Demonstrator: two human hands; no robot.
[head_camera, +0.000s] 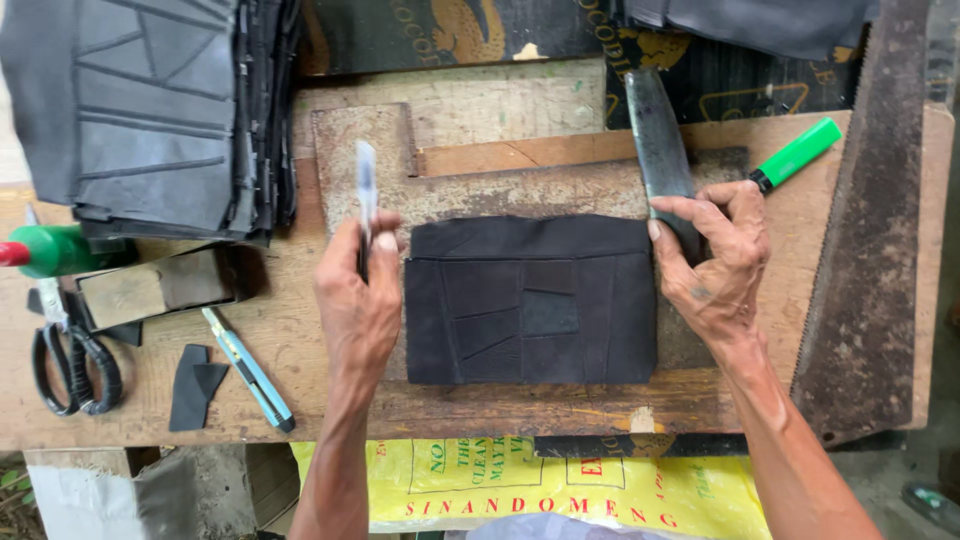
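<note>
Head view:
Left hand (357, 300): closed around a thin blade (366, 190), tip upward.
Right hand (715, 262): fingers clamp a dark stone (660, 145), upright.
Black piece (530, 300): flat between the two grips, just beside each hand.
Board (560, 190): under the piece.
Left of the blade grip: cutter (248, 368), scissors (65, 350).
Right of the stone grip: green marker (797, 154), saw (870, 250).

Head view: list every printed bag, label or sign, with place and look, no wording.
Yellow plastic sack with red and green print: below the bench's front edge, crumpled.
Dark printed sheet with gold emblem and lettering: flat along the bench's far edge, partly covered.
No screens in view.
</note>
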